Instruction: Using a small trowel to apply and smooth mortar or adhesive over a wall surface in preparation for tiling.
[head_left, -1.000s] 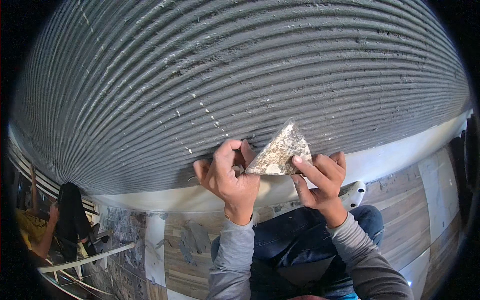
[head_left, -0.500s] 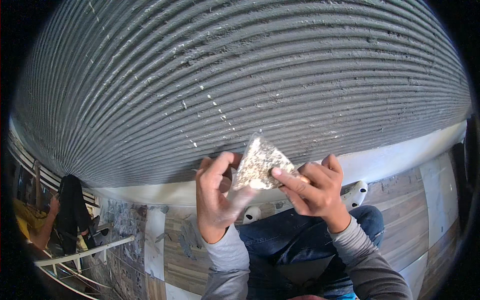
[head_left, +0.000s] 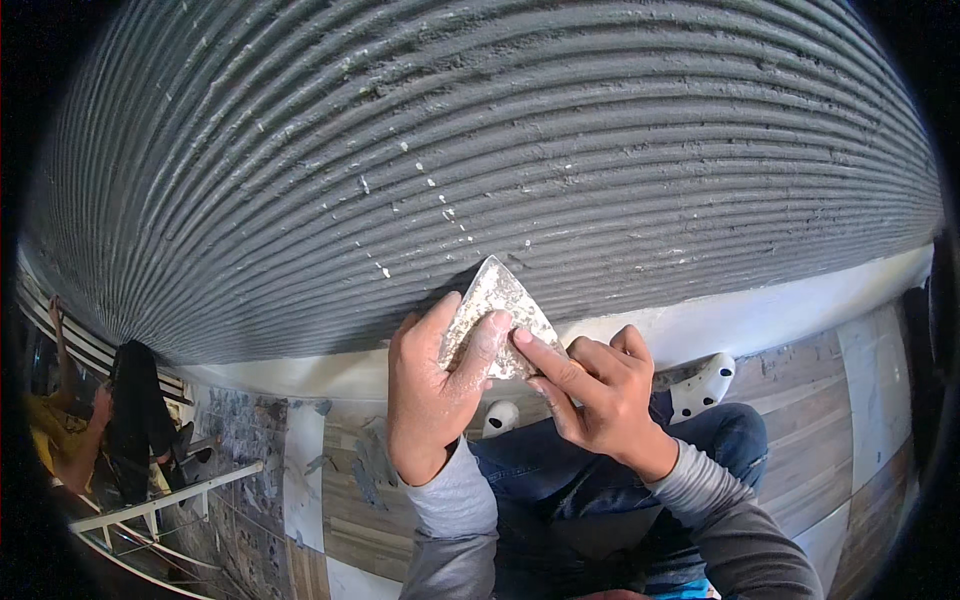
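A putty knife (head_left: 506,292) has a metal blade crusted with white residue, one corner tilted up toward the ridged wall. My left hand (head_left: 432,385) pinches the blade's left side, with the thumb lying across its face and the fingers mostly behind it. From the right, my right hand (head_left: 605,395) grips the handle end and presses its index finger on the blade beside the left thumb. The handle is mostly hidden inside this hand. Both hands are close together above my knees, in front of the wall's lower part.
Grey adhesive combed into ridges covers the wall (head_left: 600,160), above a smooth white strip (head_left: 800,300). Wood-look tiles (head_left: 790,420) cover the floor beside my white shoes (head_left: 703,388). At the left, another person (head_left: 75,430) is near a pale metal frame (head_left: 170,498).
My left thumb has moved up onto the blade's face. The blade has turned slightly and shifted left, and my right hand has moved left and a little down with it.
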